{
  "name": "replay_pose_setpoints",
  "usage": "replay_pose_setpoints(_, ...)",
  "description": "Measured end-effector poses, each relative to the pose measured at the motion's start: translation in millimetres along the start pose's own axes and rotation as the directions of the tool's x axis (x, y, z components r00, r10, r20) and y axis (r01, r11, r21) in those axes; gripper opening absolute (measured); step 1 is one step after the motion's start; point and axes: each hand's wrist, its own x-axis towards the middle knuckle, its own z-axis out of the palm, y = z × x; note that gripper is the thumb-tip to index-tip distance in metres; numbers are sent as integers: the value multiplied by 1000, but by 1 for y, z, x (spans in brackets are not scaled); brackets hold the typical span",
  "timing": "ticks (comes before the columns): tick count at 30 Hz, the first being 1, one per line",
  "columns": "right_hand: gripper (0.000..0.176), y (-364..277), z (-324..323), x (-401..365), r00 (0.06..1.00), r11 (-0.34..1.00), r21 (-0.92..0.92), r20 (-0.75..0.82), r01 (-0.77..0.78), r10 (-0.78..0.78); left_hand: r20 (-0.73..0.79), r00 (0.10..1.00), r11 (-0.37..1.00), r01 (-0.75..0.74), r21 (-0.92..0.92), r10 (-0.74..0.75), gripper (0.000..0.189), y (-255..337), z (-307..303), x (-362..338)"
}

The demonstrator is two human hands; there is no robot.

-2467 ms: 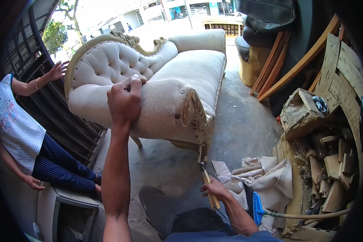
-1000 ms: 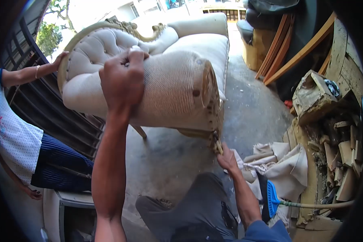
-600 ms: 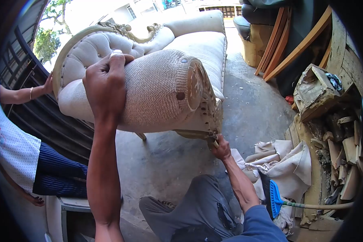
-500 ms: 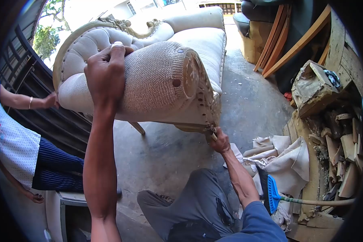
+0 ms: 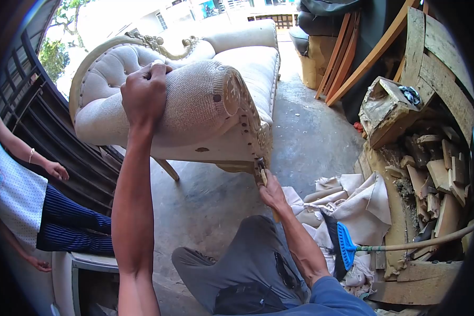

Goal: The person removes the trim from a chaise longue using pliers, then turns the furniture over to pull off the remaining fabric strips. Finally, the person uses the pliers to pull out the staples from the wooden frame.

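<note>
A cream sofa (image 5: 247,58) with a tufted back and carved trim stands in front of me. My left hand (image 5: 145,95) is closed over the top of its rolled armrest (image 5: 192,100), the thumb on top; the fingertips are partly hidden. My right hand (image 5: 273,192) is wrapped round the light wooden handle of a hammer (image 5: 260,164). The dark metal head is up against the lower end of the carved front trim (image 5: 255,134). A row of dark holes or studs runs along that trim. A small dark gap shows in the cloth under the armrest.
Another person (image 5: 23,189) stands at the left, beside a dark metal gate (image 5: 58,142). Crumpled cloth (image 5: 353,203) and a blue broom (image 5: 346,246) lie at my right. Beyond are wood scraps (image 5: 442,179), a worn block (image 5: 389,113) and leaning planks (image 5: 374,52).
The view has shifted a little, so the sofa sits further left and lower. The other person's hand has come away from the sofa's end. Both my hands keep their holds.
</note>
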Motion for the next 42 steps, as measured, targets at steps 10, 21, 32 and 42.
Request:
replay_pose_setpoints(10,35,-16,3,-1,992,997,-67,-113,47,-55,-35,999,1000,-1,-26,0,37,-2,2,-1)
replay_pose_setpoints(21,32,42,3,35,940,946,-6,-110,324,-323,-12,999,999,-32,-23,32,37,-3,1,-2)
replay_pose_setpoints(32,36,-4,-20,-26,996,985,-173,91,6,10,35,999,1000,-8,13,7,37,-3,-4,4)
replay_pose_setpoints(42,40,-48,1,-86,958,905,331,189,-269,216,-351,767,836,-428,343,537,24,-4,-3,-67)
